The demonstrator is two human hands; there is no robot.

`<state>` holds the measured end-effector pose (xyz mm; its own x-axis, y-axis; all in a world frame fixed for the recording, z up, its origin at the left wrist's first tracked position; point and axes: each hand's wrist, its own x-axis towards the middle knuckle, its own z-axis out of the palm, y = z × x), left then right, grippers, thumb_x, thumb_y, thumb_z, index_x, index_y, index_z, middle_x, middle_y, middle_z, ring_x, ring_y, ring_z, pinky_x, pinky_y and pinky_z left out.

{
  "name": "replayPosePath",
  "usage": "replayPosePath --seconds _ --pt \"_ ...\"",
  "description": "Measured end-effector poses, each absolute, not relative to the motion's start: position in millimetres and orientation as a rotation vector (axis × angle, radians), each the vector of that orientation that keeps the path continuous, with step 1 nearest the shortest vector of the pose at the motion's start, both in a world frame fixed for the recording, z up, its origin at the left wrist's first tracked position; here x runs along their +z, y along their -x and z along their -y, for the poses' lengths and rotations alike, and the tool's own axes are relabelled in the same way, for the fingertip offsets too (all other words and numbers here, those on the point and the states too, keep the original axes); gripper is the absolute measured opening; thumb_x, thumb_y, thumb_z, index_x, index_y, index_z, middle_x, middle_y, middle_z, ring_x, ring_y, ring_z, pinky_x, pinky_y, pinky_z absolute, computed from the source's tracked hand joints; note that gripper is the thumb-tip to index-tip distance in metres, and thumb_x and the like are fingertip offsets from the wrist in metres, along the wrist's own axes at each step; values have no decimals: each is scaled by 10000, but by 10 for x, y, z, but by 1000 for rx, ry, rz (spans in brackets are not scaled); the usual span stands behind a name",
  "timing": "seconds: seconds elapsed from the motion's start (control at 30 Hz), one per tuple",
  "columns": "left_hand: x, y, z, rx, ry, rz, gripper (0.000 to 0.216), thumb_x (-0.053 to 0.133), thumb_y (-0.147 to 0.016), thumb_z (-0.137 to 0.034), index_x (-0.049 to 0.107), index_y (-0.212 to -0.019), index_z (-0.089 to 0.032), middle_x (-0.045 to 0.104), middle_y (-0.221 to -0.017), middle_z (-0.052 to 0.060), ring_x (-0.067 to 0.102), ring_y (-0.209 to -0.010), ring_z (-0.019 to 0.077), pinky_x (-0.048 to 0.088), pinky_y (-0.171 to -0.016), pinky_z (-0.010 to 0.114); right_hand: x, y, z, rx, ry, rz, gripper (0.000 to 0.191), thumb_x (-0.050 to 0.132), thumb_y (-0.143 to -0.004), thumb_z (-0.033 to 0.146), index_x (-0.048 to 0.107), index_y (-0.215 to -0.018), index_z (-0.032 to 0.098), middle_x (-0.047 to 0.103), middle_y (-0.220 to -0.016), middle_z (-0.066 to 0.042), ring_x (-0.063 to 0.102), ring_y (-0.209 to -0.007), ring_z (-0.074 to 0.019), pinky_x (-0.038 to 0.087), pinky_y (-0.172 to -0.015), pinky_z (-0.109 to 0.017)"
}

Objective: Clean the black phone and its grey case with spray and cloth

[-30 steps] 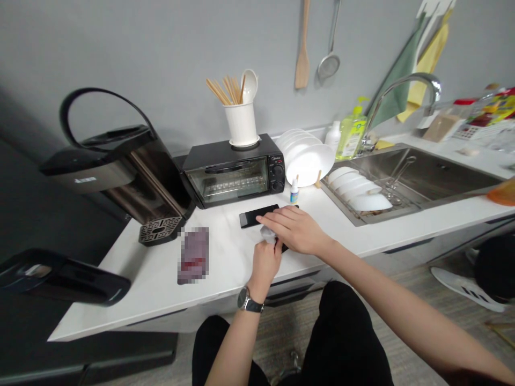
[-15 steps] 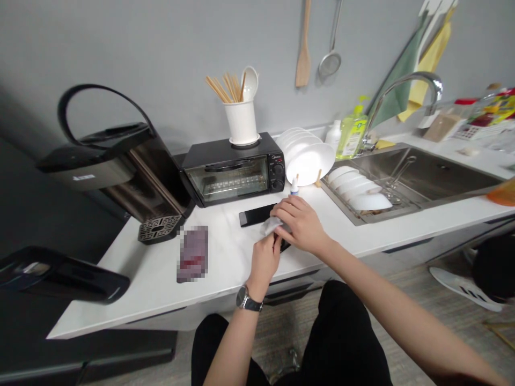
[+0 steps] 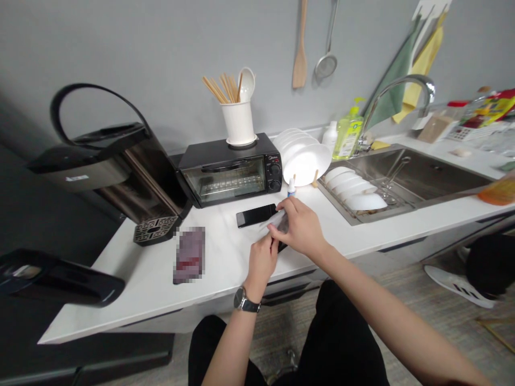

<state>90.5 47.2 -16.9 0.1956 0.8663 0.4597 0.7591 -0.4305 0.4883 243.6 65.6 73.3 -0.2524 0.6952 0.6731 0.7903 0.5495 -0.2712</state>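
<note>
Head view: right hand gripping a crumpled pale sheet over the table; left hand is touching a mostly hidden dark object, its grip not showing clearly; the sheet is probably handling light and soft, best pinched by its bunched folds

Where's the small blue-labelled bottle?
Just right of centre in the head view, the bottle stands beyond the right hand, in front of the white plates.

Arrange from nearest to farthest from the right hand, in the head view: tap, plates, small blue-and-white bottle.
From the right hand:
1. Small blue-and-white bottle, just behind the hand.
2. Plates, behind the bottle, slightly right.
3. Tap, well to the right.
</note>
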Motion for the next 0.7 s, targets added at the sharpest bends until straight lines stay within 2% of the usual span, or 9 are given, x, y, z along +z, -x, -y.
replayPosePath --seconds 0.1,0.17,0.27,0.33,0.4,0.53,0.6,0.7 --pt "-192 -902 -476 1046 -2315 -1605 234 471 -1004 -108 699 -1025 -158 774 -848 81 748 -771 220 504 -686 287 745 -2320 -639 -221 1030 2094 150 596 -898 254 595 -1034 192 672 -1048 -126 610 -1077 -322 489 -1013 -495" --pt "-203 -902 -475 1036 -2325 -1632 222 486 -986 -99 700 -978 -155 775 -843 94 749 -771 230 501 -679 292 766 -2279 -658 -247 918 2171 188 529 -896 138 605 -1060 190 687 -1056 -113 617 -1094 -297 438 -1107 -525" --pt "-204 -904 -472 1028 -2324 -1668 230 497 -983 -99 687 -871 -164 768 -813 98 740 -733 227 485 -656 290 828 -2320 -705 -242 692 2337 268 474 -916 69 626 -1092 200 709 -1064 -78 638 -1068 -250 436 -1124 -489" --pt "-193 -908 -472 1043 -2324 -1660 236 495 -1001 -115 687 -874 -168 764 -810 91 735 -720 215 477 -650 281 874 -2401 -732 -212 617 2417 240 504 -939 102 641 -1105 209 717 -1068 -69 644 -1043 -246 471 -1058 -454" --pt "-179 -913 -474 1054 -2328 -1633 235 490 -1027 -147 689 -904 -173 759 -806 77 728 -708 199 472 -646 273 897 -2494 -747 -144 728 2391 177 586 -953 215 644 -1121 210 718 -1076 -79 647 -1014 -259 495 -955 -427" --pt "-160 -913 -477 1083 -2345 -1589 226 471 -1064 -208 689 -1016 -175 758 -818 58 720 -706 186 479 -656 271 851 -2613 -735 55 1200 2119 392 711 -895 513 604 -1122 212 708 -1011 -69 659 -891 -259 488 -756 -360" --pt "-164 -909 -477 1081 -2344 -1584 222 469 -1061 -203 687 -1035 -173 762 -829 60 724 -718 189 486 -665 273 817 -2602 -701 60 1279 2071 423 712 -880 550 589 -1100 209 689 -989 -65 651 -868 -258 483 -736 -353" --pt "-191 -900 -480 1049 -2337 -1607 231 467 -1033 -147 694 -999 -171 769 -835 71 738 -749 204 497 -680 280 808 -2486 -634 -53 1196 2096 305 700 -884 438 595 -1035 196 662 -1048 -101 621 -967 -282 503 -840 -391"
